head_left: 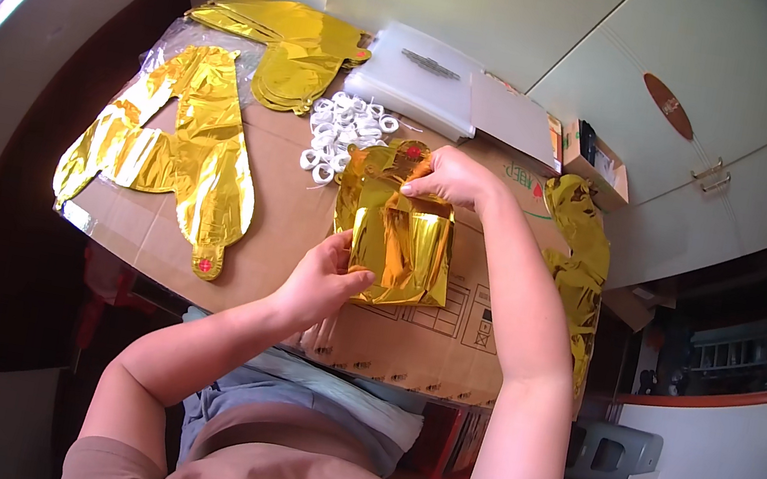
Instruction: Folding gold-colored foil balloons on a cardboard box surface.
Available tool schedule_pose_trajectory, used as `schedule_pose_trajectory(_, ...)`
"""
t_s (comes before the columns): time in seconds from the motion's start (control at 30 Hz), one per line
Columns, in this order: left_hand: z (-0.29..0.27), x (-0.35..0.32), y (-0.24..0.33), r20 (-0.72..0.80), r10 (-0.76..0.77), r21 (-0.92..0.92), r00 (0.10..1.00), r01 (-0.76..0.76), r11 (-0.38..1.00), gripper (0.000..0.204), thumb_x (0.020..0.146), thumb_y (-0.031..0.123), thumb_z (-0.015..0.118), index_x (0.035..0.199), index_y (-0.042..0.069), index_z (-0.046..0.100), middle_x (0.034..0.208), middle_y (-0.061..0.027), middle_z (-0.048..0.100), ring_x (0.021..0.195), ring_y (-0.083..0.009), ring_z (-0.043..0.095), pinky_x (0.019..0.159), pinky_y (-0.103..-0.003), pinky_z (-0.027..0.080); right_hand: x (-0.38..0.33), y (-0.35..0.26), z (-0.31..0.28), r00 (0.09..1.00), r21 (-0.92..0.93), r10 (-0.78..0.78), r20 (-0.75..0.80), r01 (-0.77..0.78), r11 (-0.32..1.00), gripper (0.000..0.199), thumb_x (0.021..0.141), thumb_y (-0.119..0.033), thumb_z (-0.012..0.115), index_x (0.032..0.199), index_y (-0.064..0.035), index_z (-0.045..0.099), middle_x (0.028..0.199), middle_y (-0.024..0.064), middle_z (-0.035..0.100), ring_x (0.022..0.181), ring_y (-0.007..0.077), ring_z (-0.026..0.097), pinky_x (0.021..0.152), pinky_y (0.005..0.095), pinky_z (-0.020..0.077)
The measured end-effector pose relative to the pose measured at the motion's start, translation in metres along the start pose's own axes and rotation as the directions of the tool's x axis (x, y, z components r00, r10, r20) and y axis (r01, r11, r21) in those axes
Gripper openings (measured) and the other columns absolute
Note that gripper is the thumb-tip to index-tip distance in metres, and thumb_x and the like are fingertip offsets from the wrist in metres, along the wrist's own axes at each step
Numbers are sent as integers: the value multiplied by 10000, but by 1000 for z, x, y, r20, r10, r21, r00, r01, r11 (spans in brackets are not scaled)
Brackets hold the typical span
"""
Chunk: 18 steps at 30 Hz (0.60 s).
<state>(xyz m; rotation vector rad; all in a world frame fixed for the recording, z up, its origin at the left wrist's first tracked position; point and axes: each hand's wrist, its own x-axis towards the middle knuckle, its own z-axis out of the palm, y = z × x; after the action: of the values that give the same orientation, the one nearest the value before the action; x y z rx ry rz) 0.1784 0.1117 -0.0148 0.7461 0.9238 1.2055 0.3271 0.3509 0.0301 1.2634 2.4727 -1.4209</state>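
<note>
A folded gold foil balloon (418,245) lies on the cardboard in front of me, creased into a rough rectangle. My right hand (455,178) pinches the foil at its upper right part, fingers closed. At the lower left edge, my left hand (328,279) grips the same balloon between thumb and fingers. A red mark shows on the foil close to my right fingertips. Just behind the balloon is a pile of small white ribbon coils (339,131).
Flat gold foil balloons (236,149) lie to the left, with a stack of gold foil balloons (295,72) behind. More gold foil (578,257) lies along the right edge. A translucent plastic case (410,82) and a small open box (599,164) stand against pale cabinets (581,29).
</note>
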Motion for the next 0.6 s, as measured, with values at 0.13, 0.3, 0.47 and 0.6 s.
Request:
schedule_pose_trajectory(0.13,-3,-1,-10,130,-126,31,983,123,992,432,944,-4,639,1351,-25,499,1266,-94,648,1115,-134,628,1003,-291,488,-35,-29,-1,999,11,-34,8,34,999,226,825,-125,792,984,28,746,857,42,742,752,97,628,722,292,510)
schedule_pose_trajectory(0.3,4,-19,-7,343,-79,186,936,15,982,531,947,143,703,1408,-7,487,1239,-63,648,1077,-98,602,948,-280,490,-122,-50,14,980,36,-192,-53,194,980,160,859,-82,741,998,-2,739,847,51,747,744,107,644,718,301,523)
schedule_pose_trajectory(0.47,-12,-33,19,601,-217,154,769,155,976,747,975,291,662,1551,-8,291,1450,-136,512,1325,-204,477,1110,-369,384,-220,-69,49,869,-231,-473,-143,435,870,206,736,-41,782,934,-53,728,851,117,722,748,278,700,685,360,539)
schedule_pose_trajectory(0.6,-3,-25,-10,712,-5,-134,702,143,981,808,1011,541,467,1572,1,251,1560,-162,385,1457,-252,332,1200,-404,245,-247,-76,63,873,-199,-462,-156,431,880,230,691,-19,777,910,-59,719,850,101,715,769,298,697,689,366,544)
